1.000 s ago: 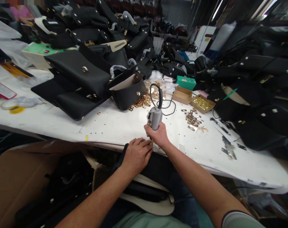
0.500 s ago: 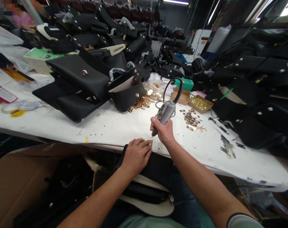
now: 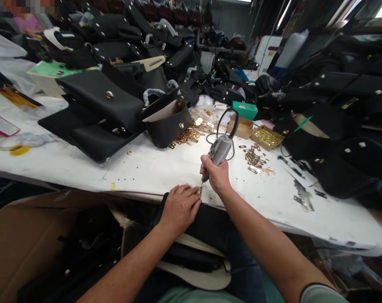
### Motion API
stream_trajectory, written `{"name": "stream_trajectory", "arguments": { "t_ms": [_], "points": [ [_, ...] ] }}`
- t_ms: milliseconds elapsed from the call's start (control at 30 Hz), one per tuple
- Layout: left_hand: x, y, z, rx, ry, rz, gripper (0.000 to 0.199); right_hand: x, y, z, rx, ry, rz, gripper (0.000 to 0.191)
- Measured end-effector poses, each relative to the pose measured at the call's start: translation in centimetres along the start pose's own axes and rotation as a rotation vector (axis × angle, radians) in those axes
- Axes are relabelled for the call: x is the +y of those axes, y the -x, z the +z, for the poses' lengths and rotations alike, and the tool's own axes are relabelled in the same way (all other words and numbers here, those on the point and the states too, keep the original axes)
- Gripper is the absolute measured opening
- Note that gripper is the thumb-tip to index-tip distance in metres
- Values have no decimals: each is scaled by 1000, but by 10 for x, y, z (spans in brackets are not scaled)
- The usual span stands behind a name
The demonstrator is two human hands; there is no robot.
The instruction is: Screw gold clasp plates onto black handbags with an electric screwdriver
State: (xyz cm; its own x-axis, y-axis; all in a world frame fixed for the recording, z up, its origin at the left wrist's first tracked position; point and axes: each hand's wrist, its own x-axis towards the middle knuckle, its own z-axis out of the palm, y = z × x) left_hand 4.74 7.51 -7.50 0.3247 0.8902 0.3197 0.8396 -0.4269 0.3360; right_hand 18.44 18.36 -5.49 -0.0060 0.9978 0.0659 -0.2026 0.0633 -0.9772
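Note:
My right hand is wrapped around a grey electric screwdriver, held tilted with its bit pointing down. The bit's tip is at a small gold metal fitting by the table's front edge; whether it sits in a screw is too small to tell. My left hand presses over the edge of a black bag, its fingertips against the fitting. The bag lies across my lap and against the table edge, its beige lining showing below. Part of the bag is hidden under my left hand and forearm.
Black bags stand on the white table. Gold fittings lie in a heap; metal plates lie right of the screwdriver, near a box of small gold parts. A cable loops behind. A cardboard box stands lower left.
The screwdriver has dipped slightly, bringing its bit down to the gold fitting. My left hand stays in place on the bag. The view has shifted a little.

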Motion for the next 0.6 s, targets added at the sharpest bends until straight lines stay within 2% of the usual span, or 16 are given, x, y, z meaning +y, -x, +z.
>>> {"name": "stream_trajectory", "arguments": {
  "t_ms": [300,433,600],
  "points": [
    [1,0,1,32,47,-35,16,-25,17,2,81,-236,39,42],
    [1,1,3,16,52,-44,18,-23,27,5,123,-343,88,42],
    [0,1,4,7,49,-40,18,-16,32,7,167,-357,129,41]
  ]
}}
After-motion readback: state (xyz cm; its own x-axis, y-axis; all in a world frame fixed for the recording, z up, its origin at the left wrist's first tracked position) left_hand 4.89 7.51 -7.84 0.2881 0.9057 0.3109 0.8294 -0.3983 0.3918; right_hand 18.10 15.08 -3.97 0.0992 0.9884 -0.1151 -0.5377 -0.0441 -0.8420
